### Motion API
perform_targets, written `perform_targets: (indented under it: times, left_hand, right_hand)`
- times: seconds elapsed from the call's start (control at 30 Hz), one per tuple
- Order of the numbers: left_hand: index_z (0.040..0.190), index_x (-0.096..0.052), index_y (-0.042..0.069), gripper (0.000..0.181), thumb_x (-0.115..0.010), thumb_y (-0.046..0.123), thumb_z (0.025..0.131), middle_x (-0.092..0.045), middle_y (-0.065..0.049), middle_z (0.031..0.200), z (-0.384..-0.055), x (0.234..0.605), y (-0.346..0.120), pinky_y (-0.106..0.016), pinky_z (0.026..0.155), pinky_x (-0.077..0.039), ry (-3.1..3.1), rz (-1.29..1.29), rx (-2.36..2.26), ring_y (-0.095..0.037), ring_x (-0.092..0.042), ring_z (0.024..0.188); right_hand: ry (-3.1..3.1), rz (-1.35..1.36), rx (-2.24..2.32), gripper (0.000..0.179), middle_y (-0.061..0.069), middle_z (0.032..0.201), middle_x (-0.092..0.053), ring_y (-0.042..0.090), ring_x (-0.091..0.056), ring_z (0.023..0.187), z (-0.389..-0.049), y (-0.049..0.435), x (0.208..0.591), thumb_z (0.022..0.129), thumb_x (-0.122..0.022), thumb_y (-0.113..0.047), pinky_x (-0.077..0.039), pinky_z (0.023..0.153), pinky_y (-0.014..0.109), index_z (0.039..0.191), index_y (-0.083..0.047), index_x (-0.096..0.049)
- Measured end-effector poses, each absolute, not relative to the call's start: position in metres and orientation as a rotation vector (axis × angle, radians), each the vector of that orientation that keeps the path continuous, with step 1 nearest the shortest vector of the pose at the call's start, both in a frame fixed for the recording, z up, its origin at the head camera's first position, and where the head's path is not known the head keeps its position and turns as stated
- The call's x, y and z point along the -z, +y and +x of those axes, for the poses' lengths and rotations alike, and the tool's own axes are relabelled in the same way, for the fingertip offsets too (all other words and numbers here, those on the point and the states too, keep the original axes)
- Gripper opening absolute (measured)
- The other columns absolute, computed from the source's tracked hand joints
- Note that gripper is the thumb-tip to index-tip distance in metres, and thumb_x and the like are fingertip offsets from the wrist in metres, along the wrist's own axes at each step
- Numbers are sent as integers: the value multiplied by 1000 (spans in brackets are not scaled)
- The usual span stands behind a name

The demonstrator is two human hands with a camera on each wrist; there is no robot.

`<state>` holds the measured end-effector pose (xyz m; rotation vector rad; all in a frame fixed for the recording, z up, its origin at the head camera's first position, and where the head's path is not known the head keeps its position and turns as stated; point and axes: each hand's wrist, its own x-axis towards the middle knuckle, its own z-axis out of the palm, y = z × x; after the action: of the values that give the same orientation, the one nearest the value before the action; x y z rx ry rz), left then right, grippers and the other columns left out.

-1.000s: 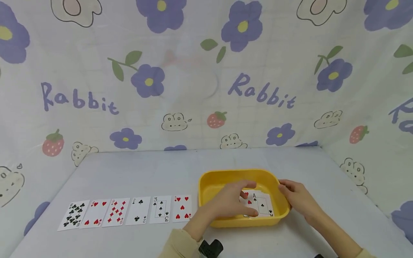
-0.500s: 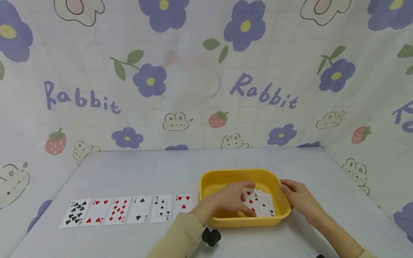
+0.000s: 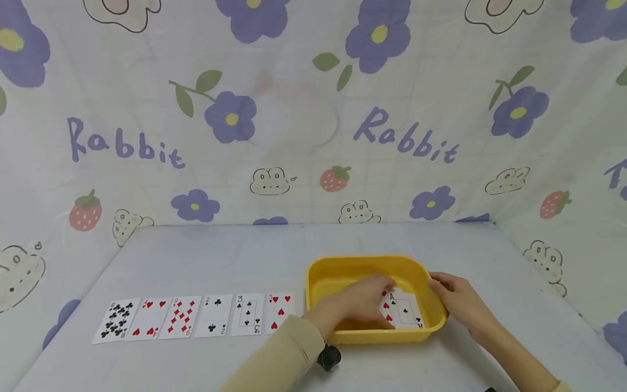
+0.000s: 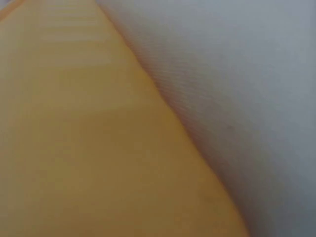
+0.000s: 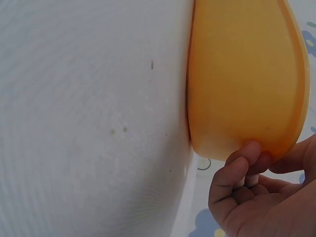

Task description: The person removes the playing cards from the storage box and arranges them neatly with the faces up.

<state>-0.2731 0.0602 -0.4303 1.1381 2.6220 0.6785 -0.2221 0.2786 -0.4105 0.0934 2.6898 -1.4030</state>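
A yellow plastic tray (image 3: 372, 336) stands on the table, with several playing cards inside at its right end. An ace of clubs (image 3: 405, 311) lies face up on top, beside a partly covered card with red hearts (image 3: 388, 318). My left hand (image 3: 360, 302) reaches into the tray over the cards' left part, fingers bent and thumb low by their near edge. Whether it grips a card I cannot tell. With my right hand (image 3: 455, 296) I hold the tray's right end, thumb at the rim and curled fingers (image 5: 232, 173) against the outer wall.
Left of the tray several cards lie face up in a row, from a ten of clubs (image 3: 116, 321) to a five of hearts (image 3: 281, 313). A patterned cloth (image 3: 294, 136) hangs behind the table. The left wrist view shows mostly the tray's outer wall (image 4: 98, 148).
My left hand's fingers and thumb have bent further round the cards in the tray. The right hand keeps its hold on the rim. The head view has shifted slightly.
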Motion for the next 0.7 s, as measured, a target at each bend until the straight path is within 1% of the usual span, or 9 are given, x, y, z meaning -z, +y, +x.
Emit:
perform_targets:
  times: [0.17,0.43,0.6,0.7]
  left_hand:
    - [140,-49,10,80,-86,41,75,-51,5,135,-274,431,67,-16,101,-33,2631,1175,-617,-5,-47,113]
    - [138,-51,11,77,-87,38,75,-53,6,130,-275,435,69,-17,101,-33,2596,1185,-691,-4,-48,109]
    - [140,-49,11,82,-88,36,73,-49,6,130,-276,436,68,-16,98,-34,2593,1147,-739,-5,-46,106]
    - [142,-47,12,86,-90,36,71,-44,3,131,-275,436,68,-16,96,-36,2608,1113,-761,-6,-45,103]
  right_hand:
    - [2696,83,1411,52,23,127,-56,24,-54,88,-224,281,413,106,-45,-27,-48,66,31,143,9,-41]
    - [2676,102,1420,53,22,126,-56,24,-54,87,-224,280,414,106,-45,-28,-49,65,31,144,8,-40]
    - [2680,122,1411,52,23,127,-55,24,-53,88,-224,280,413,106,-45,-27,-49,65,30,143,9,-40]
    - [2683,129,1407,53,24,127,-55,24,-53,89,-224,279,413,106,-46,-27,-49,65,30,143,9,-40]
